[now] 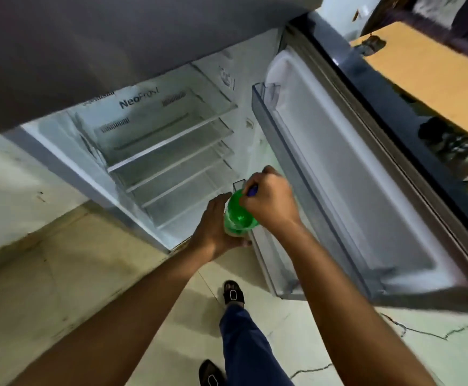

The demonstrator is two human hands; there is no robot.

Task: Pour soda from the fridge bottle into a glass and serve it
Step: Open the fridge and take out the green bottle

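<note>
Head view, bottle: a green bottle (238, 211) is held upright at the frame's centre, in front of the open fridge (160, 140) and just beside the lower door rack (266, 240); it is judged to have been lifted clear of that rack.
Left hand: the left hand (213, 232) is wrapped round the bottle's lower body, its grip pressed against the plastic, so that the weight is carried from beneath.
Right hand: the right hand (269, 201) is closed over the neck, its fingers pinching the blue cap (252, 190); the top is thereby steadied, or the cap is about to be turned, which cannot be told.
Door: the door (352, 176) at right is left wide open, so access is kept.
Shelves: no other items are seen on them.
Glass: none is in view; pouring is judged not yet begun.
</note>
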